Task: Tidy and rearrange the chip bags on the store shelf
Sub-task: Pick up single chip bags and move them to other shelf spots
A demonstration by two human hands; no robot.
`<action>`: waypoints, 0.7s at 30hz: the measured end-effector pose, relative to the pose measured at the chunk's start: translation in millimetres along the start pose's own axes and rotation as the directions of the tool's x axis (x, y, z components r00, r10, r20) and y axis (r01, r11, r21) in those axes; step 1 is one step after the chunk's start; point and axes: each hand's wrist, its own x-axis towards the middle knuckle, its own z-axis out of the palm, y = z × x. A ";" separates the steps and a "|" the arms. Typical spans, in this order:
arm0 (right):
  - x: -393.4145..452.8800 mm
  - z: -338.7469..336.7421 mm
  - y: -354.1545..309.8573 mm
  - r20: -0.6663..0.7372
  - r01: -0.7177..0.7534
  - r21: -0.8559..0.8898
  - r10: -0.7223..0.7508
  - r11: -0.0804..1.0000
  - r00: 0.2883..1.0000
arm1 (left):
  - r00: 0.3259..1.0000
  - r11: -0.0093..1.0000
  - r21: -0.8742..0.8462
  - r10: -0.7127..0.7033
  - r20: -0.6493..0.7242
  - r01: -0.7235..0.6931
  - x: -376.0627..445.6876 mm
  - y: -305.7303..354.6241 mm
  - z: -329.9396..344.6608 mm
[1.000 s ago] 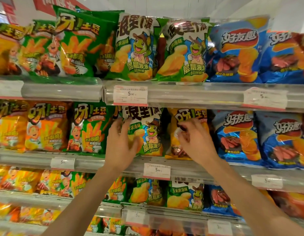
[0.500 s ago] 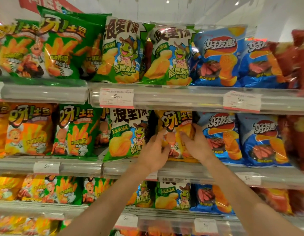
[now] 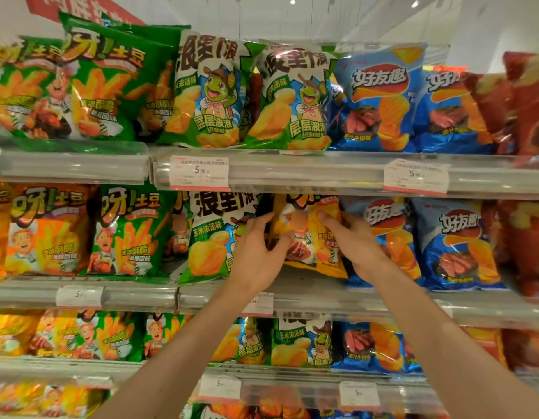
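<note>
**Both hands on one yellow bag**

On the middle shelf (image 3: 307, 293), the left hand (image 3: 256, 252) and right hand (image 3: 354, 241) grip one glossy crinkled yellow chip bag (image 3: 312, 237), fingers curled round its sides, between a green-white bag (image 3: 214, 234) and two blue bags (image 3: 455, 243).

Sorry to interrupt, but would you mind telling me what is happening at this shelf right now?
A person is tidying chip bags on a store shelf. Both hands are on one yellow chip bag on the middle shelf: the left hand grips its left edge and the right hand holds its right side. The bag sits between a green frog-character bag and a blue chip bag, and looks out of place among them.
</note>
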 end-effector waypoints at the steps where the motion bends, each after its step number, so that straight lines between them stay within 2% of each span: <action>1: -1.0 -0.1 0.0 0.023 -0.022 0.039 0.021 0.999 1.000 | 1.000 1.000 0.000 0.008 -0.017 -0.008 -1.3 0.3 -1.4; 8: -21.0 3.8 8.0 0.065 0.008 0.042 -0.011 0.999 0.998 | 0.985 0.969 -0.184 -0.152 0.086 0.166 -16.0 10.0 -14.2; 15: -57.7 15.2 32.0 0.058 -0.089 0.098 0.084 0.991 0.995 | 0.971 0.924 -0.312 -0.174 0.167 0.219 -51.6 1.8 -25.2; 21: -93.0 29.9 30.5 0.022 -0.059 0.091 0.057 0.994 0.998 | 0.955 0.913 -0.323 -0.176 0.240 0.249 -75.0 -9.6 -43.3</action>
